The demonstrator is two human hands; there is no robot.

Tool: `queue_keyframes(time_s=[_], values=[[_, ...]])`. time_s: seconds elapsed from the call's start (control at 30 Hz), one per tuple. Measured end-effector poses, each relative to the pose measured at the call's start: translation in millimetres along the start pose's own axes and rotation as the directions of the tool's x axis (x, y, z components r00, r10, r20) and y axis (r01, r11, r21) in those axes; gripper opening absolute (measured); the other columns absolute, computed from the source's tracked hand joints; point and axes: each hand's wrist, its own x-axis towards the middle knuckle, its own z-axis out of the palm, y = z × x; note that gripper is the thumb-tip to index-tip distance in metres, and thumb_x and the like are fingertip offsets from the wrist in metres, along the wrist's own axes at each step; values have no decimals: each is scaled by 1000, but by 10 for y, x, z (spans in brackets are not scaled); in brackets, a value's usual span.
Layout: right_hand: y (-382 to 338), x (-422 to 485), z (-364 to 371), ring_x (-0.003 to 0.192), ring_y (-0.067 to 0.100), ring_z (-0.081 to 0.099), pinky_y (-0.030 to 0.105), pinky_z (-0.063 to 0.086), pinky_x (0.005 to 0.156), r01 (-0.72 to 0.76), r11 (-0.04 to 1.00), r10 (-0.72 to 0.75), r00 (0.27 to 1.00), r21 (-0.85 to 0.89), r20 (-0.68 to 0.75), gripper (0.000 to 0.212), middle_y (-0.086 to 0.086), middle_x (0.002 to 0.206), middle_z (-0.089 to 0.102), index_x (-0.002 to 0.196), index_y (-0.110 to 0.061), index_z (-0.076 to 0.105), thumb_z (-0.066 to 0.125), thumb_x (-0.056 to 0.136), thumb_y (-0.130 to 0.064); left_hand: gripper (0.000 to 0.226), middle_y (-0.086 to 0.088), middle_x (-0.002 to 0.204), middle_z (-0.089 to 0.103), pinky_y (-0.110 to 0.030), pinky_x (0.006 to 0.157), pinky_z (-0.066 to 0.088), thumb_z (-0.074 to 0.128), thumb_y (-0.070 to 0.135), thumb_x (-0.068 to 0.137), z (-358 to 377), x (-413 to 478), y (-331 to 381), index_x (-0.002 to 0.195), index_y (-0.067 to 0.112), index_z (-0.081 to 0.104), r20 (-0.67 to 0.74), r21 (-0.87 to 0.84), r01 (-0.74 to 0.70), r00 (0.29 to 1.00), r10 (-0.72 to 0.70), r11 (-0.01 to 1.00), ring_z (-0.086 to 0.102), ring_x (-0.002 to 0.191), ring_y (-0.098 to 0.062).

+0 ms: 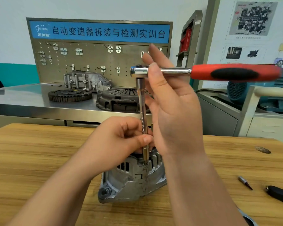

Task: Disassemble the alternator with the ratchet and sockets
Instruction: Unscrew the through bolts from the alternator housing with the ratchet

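Head view: at the worktop [39, 152] centre, your left hand [121, 137] pinches the extension bar [141, 101] on an alternator [131, 180] bolt, your open right hand [173, 108] touches the ratchet [203, 72] head; loosening likely needs a handle swing next.

Left hand [121, 137] curled, right hand [170, 110] splayed.

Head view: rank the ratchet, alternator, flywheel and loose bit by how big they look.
1. ratchet, longest, though nearer the camera
2. alternator, partly covered
3. flywheel, farther back
4. bit
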Motion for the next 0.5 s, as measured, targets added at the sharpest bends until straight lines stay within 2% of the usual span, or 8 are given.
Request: queue_keyframes(time_s=[0.03,0.1,0.17,0.27,0.33,0.4,0.5], values=[[8,-6,11,115,11,61,35,43,106,26,1000,-26,1000,0,10,30,-8,119,68,118,-20,63,56,90,-19,43,-11,77,74,-51,77,55,66,35,70,6,0,-7,86,-5,68,-9,2,5,1000,-5,1000,69,79,-34],[13,-7,23,115,13,61,33,47,102,31,998,-32,999,55,17,30,-6,124,66,118,-19,63,55,90,-16,21,-8,76,74,-43,76,57,69,20,77,5,8,-14,83,1,71,-23,20,3,1000,-3,1000,71,76,-28],[10,-9,17,104,11,66,35,53,94,-5,986,1,1000,165,24,23,-2,118,68,113,-16,64,52,94,-17,23,-6,75,74,-34,73,58,68,27,73,-8,6,-13,80,5,72,-20,26,-18,1000,18,999,71,74,-22],[3,-1,-8,86,20,72,36,59,81,-103,969,107,994,224,-8,30,11,104,73,106,-11,63,49,91,-32,30,-10,78,73,-36,72,55,64,30,72,-22,-9,11,84,3,71,35,14,-28,999,28,1000,68,76,-27],[8,1,-23,87,28,71,30,58,73,-125,968,138,989,216,-45,31,14,101,73,98,-12,65,50,88,-36,16,-1,71,73,-26,66,55,65,21,78,-24,-9,6,80,7,72,46,5,-29,999,29,1000,68,67,-13],[22,-3,-10,89,25,69,27,56,78,-91,988,99,994,127,-54,22,6,97,73,100,-18,68,55,90,-33,9,0,62,70,-23,62,54,69,14,75,-21,-2,-19,70,7,69,6,-1,-18,1000,18,1000,66,62,-7],[54,-22,27,111,24,63,37,47,103,-14,999,15,999,42,-38,23,2,112,71,106,-23,69,57,87,-21,26,-17,72,71,-38,70,60,71,20,68,-15,15,-55,77,-4,68,-47,-35,33,998,-35,999,69,68,-27]])
